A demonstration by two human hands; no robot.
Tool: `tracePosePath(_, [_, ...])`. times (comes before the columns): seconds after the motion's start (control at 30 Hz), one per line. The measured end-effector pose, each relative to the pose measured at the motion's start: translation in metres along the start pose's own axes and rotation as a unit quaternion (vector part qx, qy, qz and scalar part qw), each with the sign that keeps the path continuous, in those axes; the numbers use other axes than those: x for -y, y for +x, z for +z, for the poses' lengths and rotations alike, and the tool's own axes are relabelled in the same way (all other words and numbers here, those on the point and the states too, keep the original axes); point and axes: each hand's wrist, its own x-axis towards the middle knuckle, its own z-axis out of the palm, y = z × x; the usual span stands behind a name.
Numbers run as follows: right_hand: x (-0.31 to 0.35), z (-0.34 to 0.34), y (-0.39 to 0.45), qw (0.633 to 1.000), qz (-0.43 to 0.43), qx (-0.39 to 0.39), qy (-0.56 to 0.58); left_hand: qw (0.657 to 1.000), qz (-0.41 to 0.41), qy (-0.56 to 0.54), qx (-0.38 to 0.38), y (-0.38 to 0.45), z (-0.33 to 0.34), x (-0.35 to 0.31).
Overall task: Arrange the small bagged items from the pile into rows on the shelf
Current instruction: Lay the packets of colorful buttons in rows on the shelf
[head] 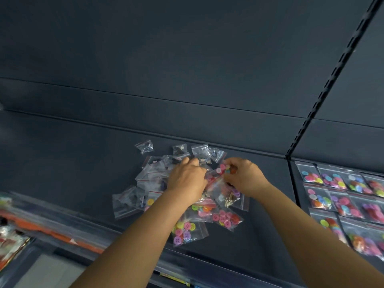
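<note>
On the dark shelf (83, 163), towards its middle, lies a loose pile of small clear zip bags (187, 196), and both bare forearms reach up into it from the near edge. The left hand (187, 179) lies palm down on the far left part of the pile, knuckles up, its fingers bent forward among the clear bags of dark small parts; whether they grip one or only press on them cannot be told, since the fingertips are hidden in the plastic. The right hand (244, 176) sits just right of it, wrist bent, fingers and thumb curled to pinch a bag of coloured buttons (225, 169) at the top of the heap. Near the front of the pile lie other button bags, one with yellow, pink and purple buttons (185, 230) nearest the shelf edge and one with pink and red buttons (226, 218) just right of it. Along the far side, a few clear bags (145, 146) lie apart from the heap by the back panel. Right of a slotted upright (330, 80), the neighbouring shelf bay holds rows of button bags (342, 196) laid side by side, touching and overlapping.
</note>
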Motion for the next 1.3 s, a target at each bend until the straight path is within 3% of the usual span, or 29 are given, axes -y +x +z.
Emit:
tracePosePath(0.27, [0.022, 0.011, 0.003, 0.997, 0.012, 0.042, -0.066, 0.999, -0.029, -0.011, 0.01, -0.006, 0.002, 0.004])
tracePosePath(0.53, [0.018, -0.006, -0.012, 0.999, 0.01, -0.041, -0.016, 0.991, 0.002, -0.13, -0.041, -0.009, -0.001, 0.004])
tracePosePath(0.7, [0.026, -0.015, -0.027, 0.993, -0.038, -0.1, 0.044, 0.959, 0.002, -0.269, -0.092, -0.004, -0.012, -0.012])
tracePosePath(0.9, [0.019, -0.026, -0.044, 0.968, 0.043, -0.17, 0.177, 0.899, -0.057, -0.426, -0.079, 0.0, -0.022, -0.02])
tracePosePath(1.13, [0.006, -0.038, -0.08, 0.941, 0.065, -0.176, 0.281, 0.852, -0.023, -0.521, -0.037, -0.018, -0.026, -0.048])
tracePosePath(1.3, [-0.015, -0.047, -0.108, 0.929, 0.056, -0.194, 0.309, 0.84, -0.009, -0.542, -0.024, -0.034, -0.025, -0.081])
